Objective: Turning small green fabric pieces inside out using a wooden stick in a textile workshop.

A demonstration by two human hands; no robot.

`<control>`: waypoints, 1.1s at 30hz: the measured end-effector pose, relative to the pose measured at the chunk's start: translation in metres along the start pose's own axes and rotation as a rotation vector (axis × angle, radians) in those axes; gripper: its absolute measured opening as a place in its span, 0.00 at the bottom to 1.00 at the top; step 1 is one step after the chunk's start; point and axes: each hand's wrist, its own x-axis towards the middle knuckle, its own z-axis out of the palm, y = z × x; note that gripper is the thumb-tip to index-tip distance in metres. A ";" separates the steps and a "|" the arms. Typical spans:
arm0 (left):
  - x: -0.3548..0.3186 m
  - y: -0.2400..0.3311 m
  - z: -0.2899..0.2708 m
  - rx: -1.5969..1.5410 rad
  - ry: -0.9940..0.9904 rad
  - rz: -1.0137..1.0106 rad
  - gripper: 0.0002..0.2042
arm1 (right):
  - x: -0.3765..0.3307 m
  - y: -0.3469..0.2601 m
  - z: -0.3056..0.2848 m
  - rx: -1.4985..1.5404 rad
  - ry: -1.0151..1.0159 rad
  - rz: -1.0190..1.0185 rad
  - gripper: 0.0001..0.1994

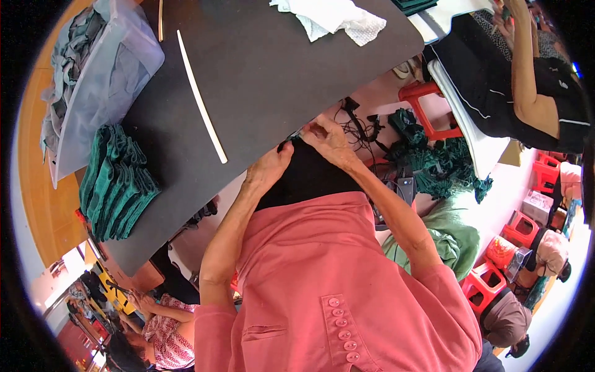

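Observation:
Both my hands are close together at the near edge of the dark table (pixel 248 74), just above my lap. My left hand (pixel 271 166) is closed, its fingertips bent around something small and dark. My right hand (pixel 328 142) has its thumb and fingers pinched together beside it. What lies between the two hands is too small and partly covered to name. On the tabletop to the left of my hands lies a long, narrow white strip (pixel 201 102). A folded stack of dark green fabric pieces (pixel 118 183) rests at the table's left end.
A translucent bin (pixel 114 80) of grey cloth stands at far left. White crumpled material (pixel 334 18) lies at the far edge. To the right are cables, green cloth (pixel 437 161) on the floor, a red stool (pixel 427 111) and a seated person in black. Other people sit behind.

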 end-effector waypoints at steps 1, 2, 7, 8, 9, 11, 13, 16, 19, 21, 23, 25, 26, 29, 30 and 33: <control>-0.003 0.003 -0.004 -0.121 0.006 -0.023 0.17 | -0.001 -0.002 0.001 0.086 0.012 -0.034 0.08; -0.004 0.005 -0.009 -0.121 0.006 -0.026 0.17 | -0.002 -0.013 0.000 0.087 0.011 -0.033 0.08; -0.015 -0.014 0.011 -0.670 -0.246 -0.173 0.11 | -0.003 -0.024 0.000 -0.037 -0.204 0.022 0.11; -0.014 -0.007 0.008 -0.670 -0.253 -0.171 0.11 | -0.003 -0.020 -0.003 -0.037 -0.197 0.025 0.11; -0.015 0.005 -0.002 -0.645 -0.284 -0.166 0.11 | -0.004 -0.019 -0.004 -0.057 -0.198 0.000 0.11; -0.016 0.007 -0.003 -0.620 -0.310 -0.163 0.11 | -0.006 -0.020 -0.005 -0.075 -0.204 -0.026 0.11; -0.016 -0.009 0.010 -0.279 -0.210 -0.008 0.10 | -0.006 -0.030 -0.007 -0.217 -0.246 0.006 0.09; -0.022 -0.001 0.011 -0.304 -0.052 0.048 0.08 | -0.007 -0.038 -0.006 -0.353 -0.229 -0.179 0.08; -0.028 0.013 0.015 -0.470 0.005 0.059 0.05 | -0.008 -0.037 -0.003 -0.579 -0.255 -0.153 0.10; -0.028 0.018 0.018 -0.562 0.025 0.070 0.03 | -0.006 -0.034 -0.002 -0.549 -0.220 -0.291 0.10; -0.030 0.026 0.020 -0.566 0.038 0.096 0.02 | -0.003 -0.031 -0.001 -0.517 -0.187 -0.429 0.10; -0.039 0.039 0.034 -0.699 -0.042 0.122 0.03 | 0.000 -0.027 0.001 -0.575 -0.123 -0.452 0.10; -0.043 0.047 0.026 -0.671 -0.046 0.113 0.04 | 0.001 -0.019 -0.002 -0.516 -0.091 -0.323 0.10; -0.053 0.037 0.014 -0.846 0.132 0.017 0.06 | -0.007 -0.044 -0.007 -0.391 0.012 -0.147 0.10; -0.046 0.020 0.011 -0.910 0.139 0.058 0.08 | -0.008 -0.041 -0.008 -0.374 0.032 -0.275 0.10; -0.019 0.013 0.006 -1.464 -0.116 -0.335 0.19 | -0.018 -0.063 -0.007 -0.307 -0.066 -0.289 0.12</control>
